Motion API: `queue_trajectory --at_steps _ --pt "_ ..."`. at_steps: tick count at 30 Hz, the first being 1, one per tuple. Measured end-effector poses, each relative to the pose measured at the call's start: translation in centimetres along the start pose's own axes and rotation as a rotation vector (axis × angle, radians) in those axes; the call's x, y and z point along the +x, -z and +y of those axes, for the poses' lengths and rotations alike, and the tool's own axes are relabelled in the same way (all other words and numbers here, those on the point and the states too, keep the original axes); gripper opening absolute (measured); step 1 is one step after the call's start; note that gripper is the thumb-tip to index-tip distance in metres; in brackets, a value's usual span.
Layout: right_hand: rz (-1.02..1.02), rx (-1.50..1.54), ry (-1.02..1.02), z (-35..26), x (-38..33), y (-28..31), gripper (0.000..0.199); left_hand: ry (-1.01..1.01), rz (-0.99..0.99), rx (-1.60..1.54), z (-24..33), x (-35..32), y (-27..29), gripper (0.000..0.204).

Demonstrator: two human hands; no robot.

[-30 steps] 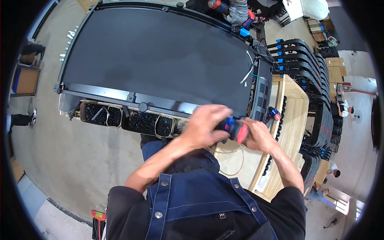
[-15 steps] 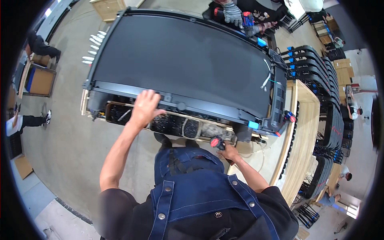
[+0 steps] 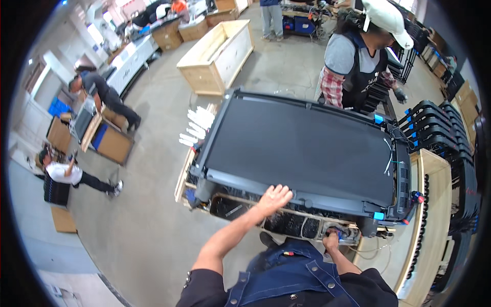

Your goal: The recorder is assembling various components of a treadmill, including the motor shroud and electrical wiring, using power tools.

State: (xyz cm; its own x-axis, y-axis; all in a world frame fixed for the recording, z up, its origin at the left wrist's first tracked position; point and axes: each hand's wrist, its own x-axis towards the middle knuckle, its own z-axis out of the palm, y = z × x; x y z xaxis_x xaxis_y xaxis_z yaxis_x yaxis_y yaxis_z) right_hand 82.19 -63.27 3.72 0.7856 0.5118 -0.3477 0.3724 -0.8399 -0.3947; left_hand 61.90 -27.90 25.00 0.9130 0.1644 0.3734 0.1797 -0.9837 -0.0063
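A treadmill deck [image 3: 312, 143] with a black belt lies in front of me. My left hand [image 3: 275, 198] rests on its near side rail [image 3: 245, 187], fingers stretched out and holding nothing. Below the rail runs a wooden parts tray [image 3: 255, 220] divided into compartments, with small dark hardware [image 3: 291, 225] in the middle one. My right hand [image 3: 331, 239] is closed round a cordless drill [image 3: 334, 231] at the tray's right-hand compartment. The drill is mostly hidden by the hand, and its tip cannot be made out.
Across the deck stands a co-worker [image 3: 358, 66] with a gloved hand. A long wooden crate [image 3: 429, 204] and stacked black frames [image 3: 434, 123] line the right. White bundled pieces [image 3: 197, 125] stick out beyond the deck's left end. An open wooden crate [image 3: 217, 56] sits farther back.
My view has tilted up and turned left, so the deck appears lower and farther right. The drill has moved from the tray's front edge into its right compartment. My left hand stays on the rail.
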Motion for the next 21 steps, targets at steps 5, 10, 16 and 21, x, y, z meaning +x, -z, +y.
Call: queue_trajectory --at_steps 5,10,16,21 --pt "-0.756 0.954 -0.374 -10.9 4.4 0.9 0.037 0.022 -0.118 0.009 -0.1 0.1 1.2 0.015" --pt "-1.025 1.728 -0.356 -16.9 10.3 1.0 0.055 -0.041 -0.254 0.024 -0.6 2.6 1.1 0.017" --pt "-1.201 1.985 -0.336 -32.2 18.9 6.8 0.061 -0.093 -0.39 -0.059 -1.5 7.3 9.7 0.021" --pt "-1.41 2.162 -0.302 -36.8 21.9 6.7 0.068 0.011 -0.577 -0.144 -2.5 13.6 27.2 0.036"
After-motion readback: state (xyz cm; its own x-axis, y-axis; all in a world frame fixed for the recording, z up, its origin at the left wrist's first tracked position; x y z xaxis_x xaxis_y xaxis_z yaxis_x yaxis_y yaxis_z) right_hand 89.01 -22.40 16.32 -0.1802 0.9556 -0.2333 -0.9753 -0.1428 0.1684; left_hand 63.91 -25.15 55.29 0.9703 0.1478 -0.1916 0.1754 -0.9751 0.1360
